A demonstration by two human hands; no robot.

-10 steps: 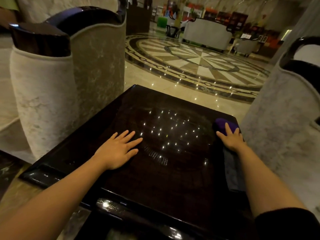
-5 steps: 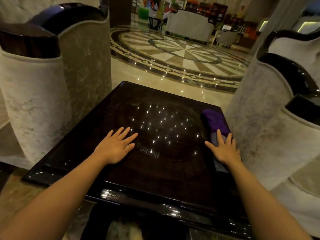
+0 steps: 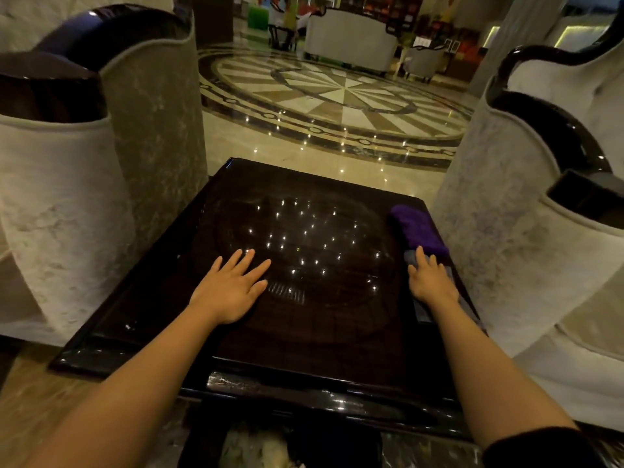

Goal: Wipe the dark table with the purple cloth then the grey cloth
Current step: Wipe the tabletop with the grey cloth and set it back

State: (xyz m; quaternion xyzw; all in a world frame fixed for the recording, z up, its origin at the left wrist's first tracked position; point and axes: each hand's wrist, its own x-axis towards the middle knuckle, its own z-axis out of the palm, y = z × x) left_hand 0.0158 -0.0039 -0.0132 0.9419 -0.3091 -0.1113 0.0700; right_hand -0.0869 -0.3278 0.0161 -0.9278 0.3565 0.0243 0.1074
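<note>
The dark glossy table (image 3: 304,332) fills the middle of the view and mirrors small ceiling lights. A purple cloth (image 3: 417,231) lies folded at its right edge, toward the far corner. Just nearer than it lies a grey cloth (image 3: 423,310), along the same edge. My right hand (image 3: 430,280) rests flat on the grey cloth, fingers spread, fingertips almost at the purple cloth. My left hand (image 3: 233,285) lies palm down on the bare tabletop, left of centre, fingers apart, holding nothing.
A pale upholstered armchair (image 3: 60,214) with dark glossy trim stands close on the left, another armchair (image 3: 526,231) close on the right. Beyond the table's far edge stretches polished marble floor (image 3: 337,96) with a round inlay, sofas further back.
My right hand has drawn back from on top of the purple cloth onto the grey cloth nearer me. The view has shifted forward. My left hand stays flat in place.
</note>
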